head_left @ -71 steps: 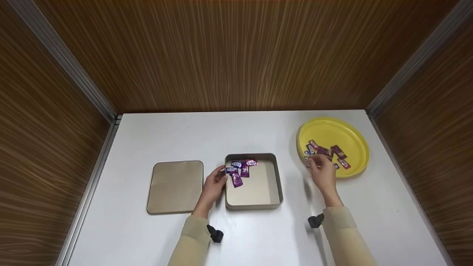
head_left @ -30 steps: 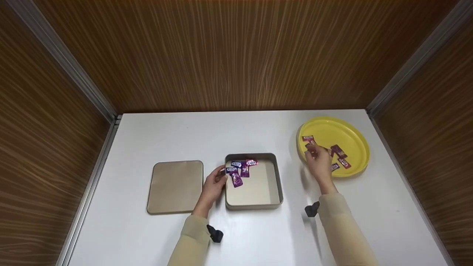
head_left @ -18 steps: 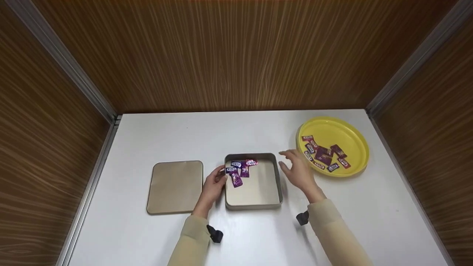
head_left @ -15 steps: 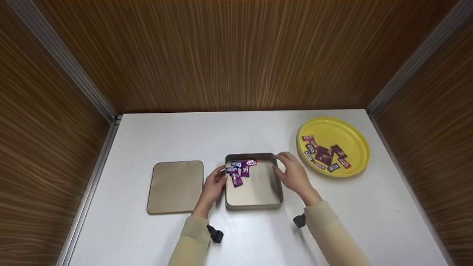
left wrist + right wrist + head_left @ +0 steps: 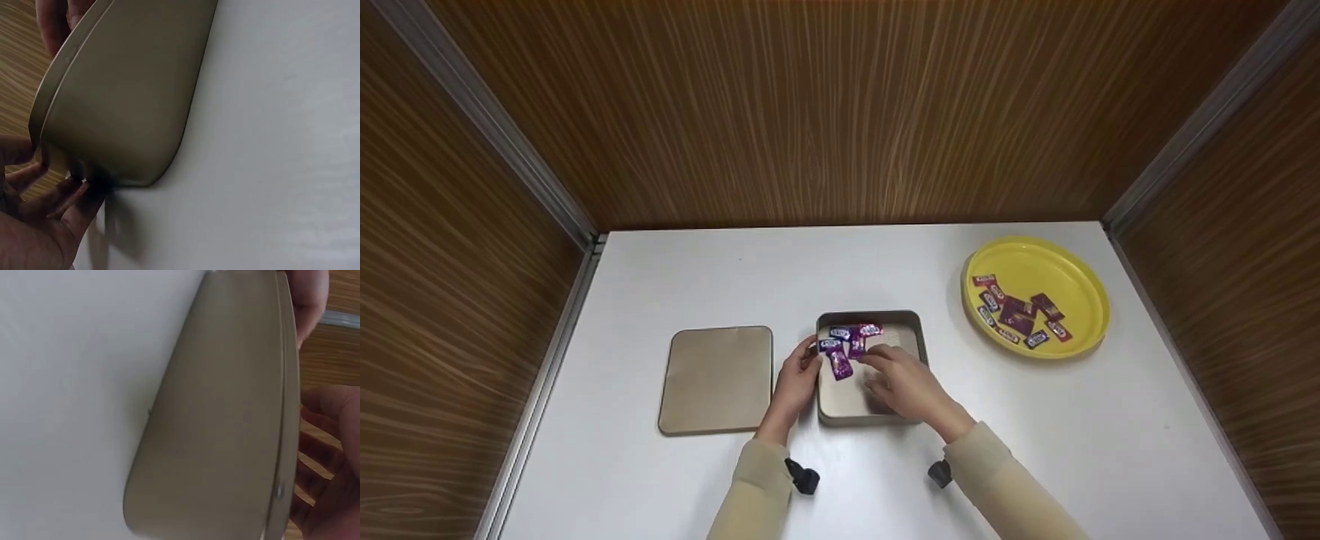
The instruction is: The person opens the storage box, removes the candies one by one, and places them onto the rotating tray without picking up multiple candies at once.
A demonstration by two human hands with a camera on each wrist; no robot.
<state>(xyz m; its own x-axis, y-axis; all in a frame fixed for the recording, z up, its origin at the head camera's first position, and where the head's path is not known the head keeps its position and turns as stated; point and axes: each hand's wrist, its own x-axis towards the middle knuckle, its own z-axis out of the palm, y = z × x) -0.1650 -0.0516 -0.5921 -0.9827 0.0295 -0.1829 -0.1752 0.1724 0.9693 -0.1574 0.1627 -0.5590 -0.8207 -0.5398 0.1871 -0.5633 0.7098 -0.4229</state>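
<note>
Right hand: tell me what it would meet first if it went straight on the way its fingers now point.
Probably the purple-wrapped sweets in the open tin, just ahead of the right hand in the head view. Depth is unclear, so it might pass above them.

The head view looks forward and down from above the tin [image 5: 844, 421]. Both wrist views face it low and close, sharing its near wall [image 5: 126, 112].
</note>
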